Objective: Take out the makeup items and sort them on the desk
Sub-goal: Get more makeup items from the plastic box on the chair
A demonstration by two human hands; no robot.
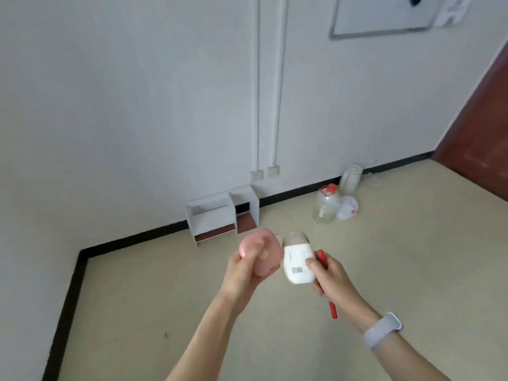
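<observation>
My left hand (242,273) grips a round pink compact (261,251), thumb pressed on its face. My right hand (330,276) holds a white bottle with a clear cap (298,264) and, against the palm, a thin red pencil-like stick (328,287) that pokes out above and below the fingers. Both hands are raised in front of me over the beige floor, the two items nearly touching. No desk is in view.
A small white shelf unit (220,215) stands on the floor against the white wall. A clear plastic jug with a red cap (327,204), a white bag (347,207) and a pale kettle (350,178) sit by the skirting. A brown door (481,127) is at right.
</observation>
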